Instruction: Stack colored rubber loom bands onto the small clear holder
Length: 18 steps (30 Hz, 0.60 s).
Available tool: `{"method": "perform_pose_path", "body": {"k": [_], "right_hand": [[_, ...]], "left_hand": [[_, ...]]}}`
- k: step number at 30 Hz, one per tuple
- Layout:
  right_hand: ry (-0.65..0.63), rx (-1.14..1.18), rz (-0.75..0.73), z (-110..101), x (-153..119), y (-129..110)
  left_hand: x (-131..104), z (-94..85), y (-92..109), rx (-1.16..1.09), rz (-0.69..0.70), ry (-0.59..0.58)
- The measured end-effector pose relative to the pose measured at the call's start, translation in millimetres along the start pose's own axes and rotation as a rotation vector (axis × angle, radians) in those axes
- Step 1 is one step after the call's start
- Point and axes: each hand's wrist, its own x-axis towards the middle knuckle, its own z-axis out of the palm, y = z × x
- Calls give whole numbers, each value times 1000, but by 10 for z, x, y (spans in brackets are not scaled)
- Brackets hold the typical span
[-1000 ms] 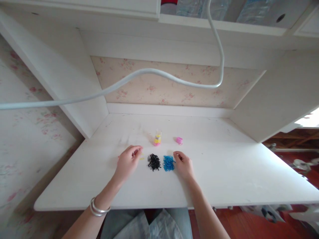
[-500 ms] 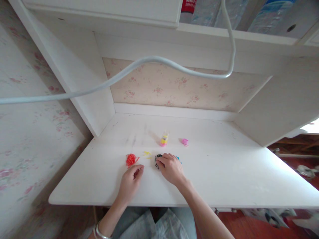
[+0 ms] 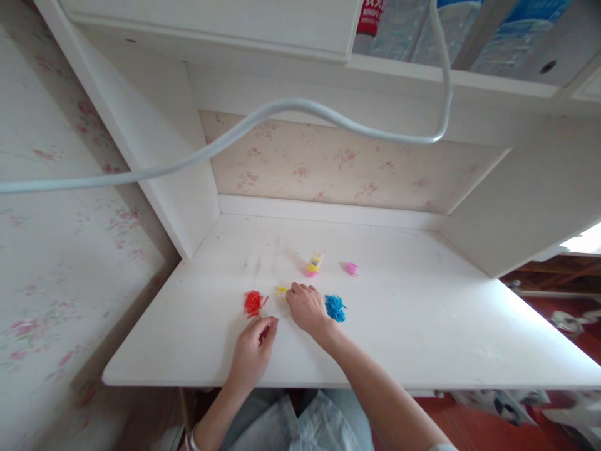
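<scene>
My left hand (image 3: pixel 253 347) rests near the front of the desk, thumb and fingers pressed together; what they hold, if anything, is too small to make out. Just beyond it lies a pile of small red bands (image 3: pixel 253 303), which look like rubber loom bands. My right hand (image 3: pixel 306 305) is palm down with its fingers curled, fingertips at a few yellow bands (image 3: pixel 280 290); what is under them is hidden. The black bands are covered by this hand. To its right sits a heap of blue bands (image 3: pixel 335 308).
Behind the piles stands a small clear container (image 3: pixel 314 263) with yellow and pink in it. A pink ring-like piece (image 3: pixel 351 269) lies to its right on the white desk (image 3: pixel 422 338). A white cable (image 3: pixel 300 106) crosses overhead, below a shelf with bottles (image 3: pixel 451 31).
My right hand has shifted left from the black bands to the yellow ones, uncovering the blue heap. My left hand stays closed, nearly in place. The view has shifted slightly.
</scene>
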Motion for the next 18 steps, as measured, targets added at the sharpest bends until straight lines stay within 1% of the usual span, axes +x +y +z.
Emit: {"method": "perform_pose_path", "body": {"k": [3, 4, 6, 8, 10, 12, 15, 18], "right_hand": [[28, 54, 16, -99, -80, -6], [56, 94, 35, -148, -111, 11], [155, 210, 82, -265, -165, 91], [294, 345, 135, -398, -194, 239], [418, 456, 204, -532, -186, 439], [492, 517, 304, -644, -142, 653], [527, 543, 402, -744, -29, 900], [527, 553, 398, -766, 93, 999]], "left_hand": [[-13, -19, 30, 10, 0, -17], [-15, -25, 38, 18, 1, -27], [-15, -34, 51, 32, 8, -49], [-10, -38, 56, 37, 12, -65], [-5, -36, 53, 28, 10, -64], [-3, -31, 43, 15, 6, -58], [-5, -21, 21, 2, 1, -71], [-8, -13, 6, -4, -4, -95]]}}
